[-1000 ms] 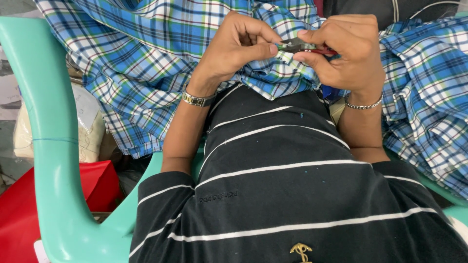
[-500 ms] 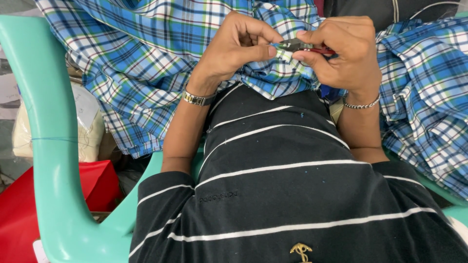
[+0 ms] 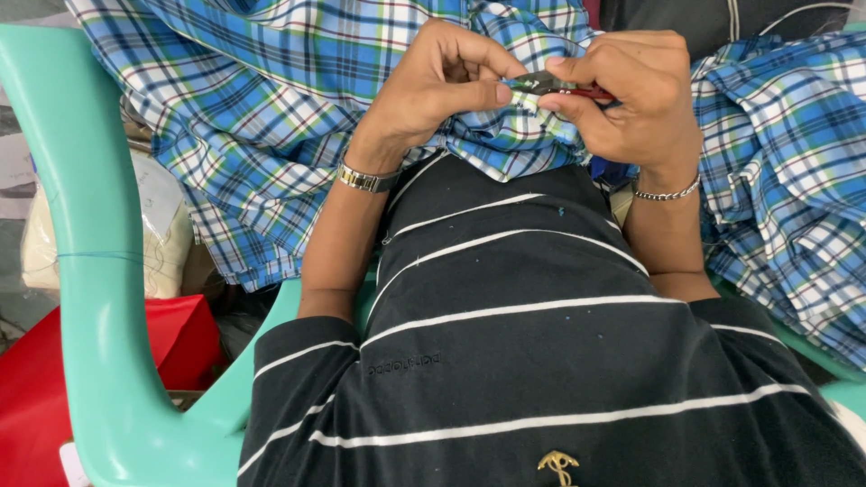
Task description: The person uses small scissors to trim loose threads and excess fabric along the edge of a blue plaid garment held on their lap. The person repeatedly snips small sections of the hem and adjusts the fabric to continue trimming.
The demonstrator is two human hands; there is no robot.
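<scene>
My left hand (image 3: 433,95) pinches the plaid shirt (image 3: 271,117); my right hand (image 3: 631,99), at three o'clock, grips small snips (image 3: 555,86) (red-handled), mid-trim; the next cut needs taut cloth.

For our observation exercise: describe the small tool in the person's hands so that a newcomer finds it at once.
Start at the blue plaid cotton shirt on the lap. Above its bunched fold, the right hand pinches a small red-handled metal thread snipper, the left hand steadying the cloth. It is the only metal-tipped thing there.

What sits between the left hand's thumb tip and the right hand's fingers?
In the head view, a fold of the blue plaid fabric and the small cutter's dark tip lie between left hand and right hand.
</scene>
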